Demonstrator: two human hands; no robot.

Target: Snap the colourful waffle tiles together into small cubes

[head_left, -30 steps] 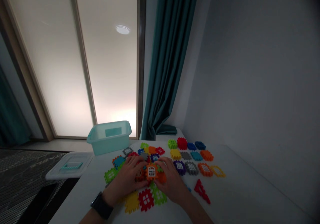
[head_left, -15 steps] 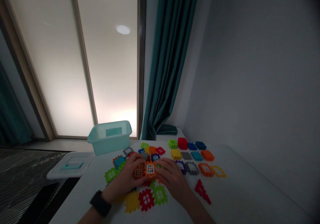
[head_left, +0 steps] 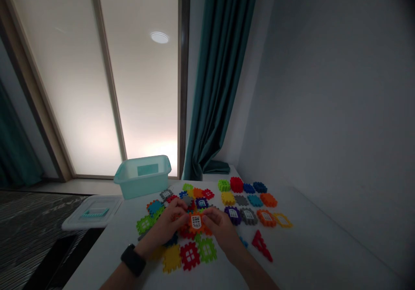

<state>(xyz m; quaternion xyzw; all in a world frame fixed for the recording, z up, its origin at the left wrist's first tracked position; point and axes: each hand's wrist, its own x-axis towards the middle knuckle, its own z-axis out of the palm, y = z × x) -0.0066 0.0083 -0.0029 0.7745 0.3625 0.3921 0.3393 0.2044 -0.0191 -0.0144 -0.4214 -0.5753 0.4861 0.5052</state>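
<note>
An orange toothed building tile with a white window grid (head_left: 196, 221) is held between my two hands above a loose pile of similar tiles. My left hand (head_left: 167, 225) grips its left side, thumb at the edge, and a second orange piece shows partly behind those fingers. From the other side, my right hand (head_left: 222, 231) pinches the tile with thumb and fingers. Below the hands lie a yellow tile (head_left: 171, 259), a red window tile (head_left: 189, 256) and a lime green window tile (head_left: 206, 250). A purple window tile (head_left: 201, 203) rests just beyond the fingers.
Stacks sorted by colour stand at the right, among them a red stack (head_left: 236, 185) and an orange window stack (head_left: 266, 218). A red triangular piece (head_left: 262, 246) lies nearer. A teal bin (head_left: 144, 184) stands at the back left, beside a clear lid (head_left: 92, 212) with a teal piece.
The fingers have closed in around the orange window tile, which has tilted and shifted slightly. A small blue piece now shows beside my right wrist.
</note>
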